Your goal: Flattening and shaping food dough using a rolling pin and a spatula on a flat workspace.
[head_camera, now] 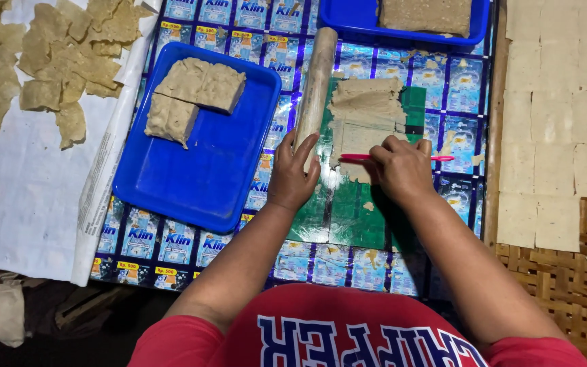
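At nine to eleven o'clock a white sheet (pixel 15 197) carries a loose heap of torn, pale dough scraps (pixel 42 61), too many and too overlapped to count. Just right of it, a blue plastic tray (pixel 191 177) holds three dough blocks (pixel 195 95) pushed into its far corner, leaving its near half bare. Under the tray lies a work mat (pixel 171 245) made of joined small sachets, blue and white with yellow strips, in rows. The left hand (pixel 292 175) rests with fingers spread loosely on a wooden rolling pin (pixel 315 88) that runs toward twelve o'clock. The right hand (pixel 402 170) is closed around a thin pink tool (pixel 375 157) laid across a flattened dough sheet (pixel 365 119) on a green board (pixel 354 217). A second blue tray (pixel 348 20) with one slab sits at twelve o'clock. At three o'clock, cut square dough sheets (pixel 558 122) lie edge to edge on a woven mat (pixel 579 285).
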